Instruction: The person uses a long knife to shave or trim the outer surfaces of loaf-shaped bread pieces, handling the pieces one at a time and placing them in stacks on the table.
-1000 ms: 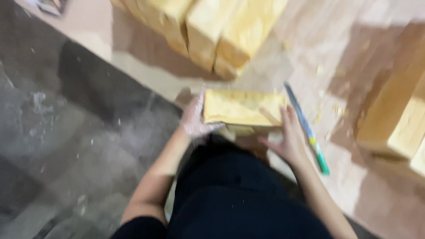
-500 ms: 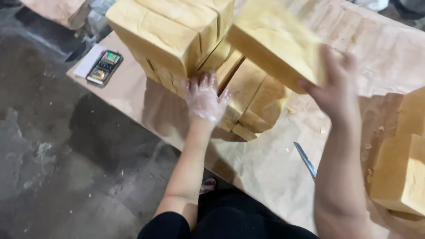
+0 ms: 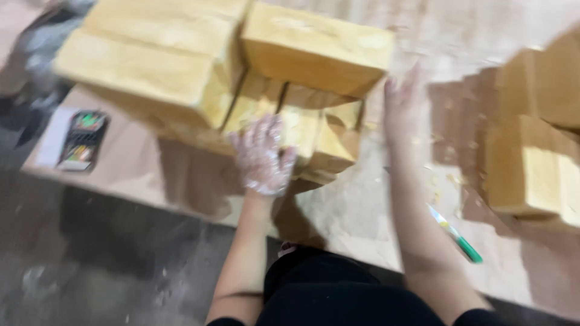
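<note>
On the brown paper sheet (image 3: 362, 205) spread over the floor, toward twelve o'clock from the person's body, stands a pile of yellow blocks (image 3: 181, 78), stacked in loose layers, with one top block (image 3: 314, 45) lying flat across the upper right of the pile. The left hand (image 3: 263, 154), wrapped in a thin clear glove dusted white, rests with fingers spread and loose against the front faces of the lower blocks (image 3: 314, 139); it presses flat and grips nothing. The right hand (image 3: 405, 102) is raised at about one o'clock, palm open and fingers straight, just beside the right end of the top block; motion blur hides whether the fingertips touch the block, and nothing is held in it. At about three o'clock, well apart from the pile, a second group of yellow blocks (image 3: 531, 169) sits on the same paper. Between the right forearm and that group, a knife with a green handle (image 3: 456, 235) lies on the paper, its handle end pointing toward four o'clock. At nine o'clock, near the paper's left edge, a small dark calculator-like device (image 3: 81, 142) rests on a white sheet. Crumbs and pale dust are scattered over the paper around the right arm. Beyond the paper's near edge lies grey concrete floor (image 3: 109, 259), and the person's dark clothing (image 3: 338, 296) fills the lower middle at six o'clock.
</note>
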